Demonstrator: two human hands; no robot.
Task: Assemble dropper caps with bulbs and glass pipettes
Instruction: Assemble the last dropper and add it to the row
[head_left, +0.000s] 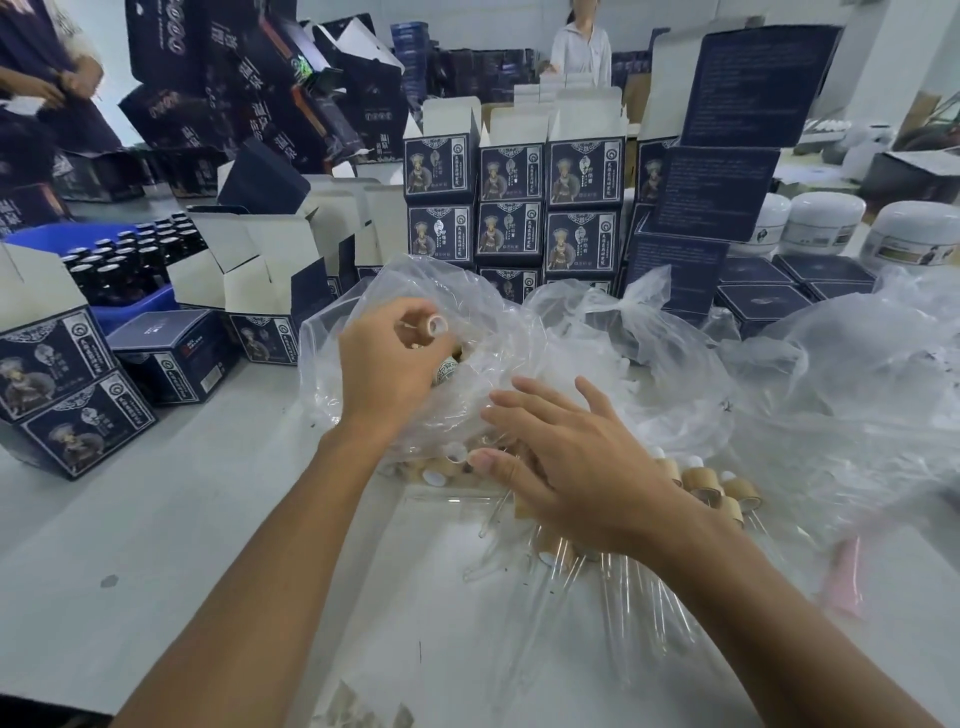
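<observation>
At the far left of the bench, two dark printed cartons lay stacked, with a blue crate of dark capped bottles behind them. Open cartons with white flaps stood next to the crate, and one small closed carton lay in front of them.

The left hand was raised over the mouth of a clear plastic bag, its fingers curled round a small white bulb pinched at the fingertips. A second small piece with a dark pattern showed just under that hand; whether the hand held it too could not be told. Behind the bag rose a wall of stacked printed boxes, some with their top flaps open.

The right hand lay lower and nearer, palm down with fingers spread and nearly straight, resting on the bag's lower edge over a heap of wooden dropper caps. It gripped nothing that could be seen. Glass pipettes lay loose on the bench beneath the wrist, partly hidden by the forearm.

Further right, more crumpled clear bags spread across the bench, with flat dark boxes and white jars behind them. A blurred pink object lay near the right edge.
</observation>
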